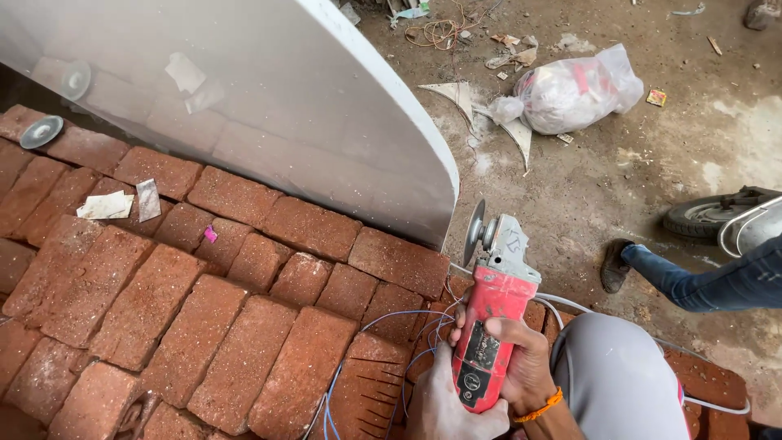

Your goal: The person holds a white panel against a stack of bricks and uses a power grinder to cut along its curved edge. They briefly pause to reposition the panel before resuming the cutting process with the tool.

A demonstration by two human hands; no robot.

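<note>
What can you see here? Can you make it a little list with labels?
Tool: red angle grinder, disc pointing up beside the sheet's edge
Left hand: grips the grinder's rear end
Right hand: wraps the grinder's body
Big thing: shiny metal sheet standing on the bricks
Ground: red bricks, blue wires
Lying around: spare disc, white plastic bag
Nearby: another person's leg

The person is showing two bare hands, the left hand [446, 403] and the right hand [521, 363], with no gloves or sleeves. An orange thread band [544, 407] is circling the right wrist. Just right of the hands, light grey trousers [615, 379] are covering a knee.
</note>
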